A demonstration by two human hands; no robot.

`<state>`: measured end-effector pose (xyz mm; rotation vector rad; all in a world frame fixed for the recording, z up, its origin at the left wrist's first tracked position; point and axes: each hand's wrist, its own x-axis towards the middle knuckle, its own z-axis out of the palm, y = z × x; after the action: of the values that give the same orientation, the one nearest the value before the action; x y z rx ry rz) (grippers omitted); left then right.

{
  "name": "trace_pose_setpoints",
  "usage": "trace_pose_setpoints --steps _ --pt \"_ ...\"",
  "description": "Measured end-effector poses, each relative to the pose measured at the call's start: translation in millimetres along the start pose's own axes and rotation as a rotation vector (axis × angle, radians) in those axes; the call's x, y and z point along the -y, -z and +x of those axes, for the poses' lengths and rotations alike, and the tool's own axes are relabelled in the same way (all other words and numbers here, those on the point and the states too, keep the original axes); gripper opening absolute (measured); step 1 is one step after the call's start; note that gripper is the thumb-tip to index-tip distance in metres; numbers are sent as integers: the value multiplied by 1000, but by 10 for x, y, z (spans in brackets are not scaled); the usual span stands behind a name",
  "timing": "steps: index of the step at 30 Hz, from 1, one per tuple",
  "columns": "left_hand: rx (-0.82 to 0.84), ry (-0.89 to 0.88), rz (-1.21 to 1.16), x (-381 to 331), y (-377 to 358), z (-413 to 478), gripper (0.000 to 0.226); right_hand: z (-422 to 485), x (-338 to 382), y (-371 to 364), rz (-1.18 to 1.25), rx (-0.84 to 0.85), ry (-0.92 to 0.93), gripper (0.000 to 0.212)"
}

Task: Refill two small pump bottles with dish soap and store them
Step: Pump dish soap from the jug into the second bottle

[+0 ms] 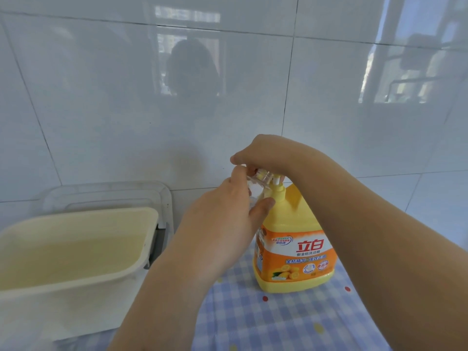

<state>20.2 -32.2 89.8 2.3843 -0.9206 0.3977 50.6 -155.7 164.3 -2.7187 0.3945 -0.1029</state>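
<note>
a big yellow dish soap jug [295, 252] upright on a blue checked cloth [278, 323] at right, near the white tiled wall [126, 110], orange label facing the camera. right hand [266, 155] clamped down over the jug's pump head [353, 179], left hand [228, 219] just left of the jug's neck, wrapped around a small clear pump bottle [258, 188] held up against the spout, thumb touching the yellow collar. a cream plastic tub [76, 249] well to the left, a clear lid [109, 196] behind it against the wall.
</note>
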Motion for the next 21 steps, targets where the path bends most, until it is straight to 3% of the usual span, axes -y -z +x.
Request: trace_pose_setpoints --steps 9,21 --pt "105 9 6 48 -2 1 36 32 -77 -130 43 -22 13 36" --pt "83 5 68 25 10 -8 37 36 -62 -127 45 -20 8 34"
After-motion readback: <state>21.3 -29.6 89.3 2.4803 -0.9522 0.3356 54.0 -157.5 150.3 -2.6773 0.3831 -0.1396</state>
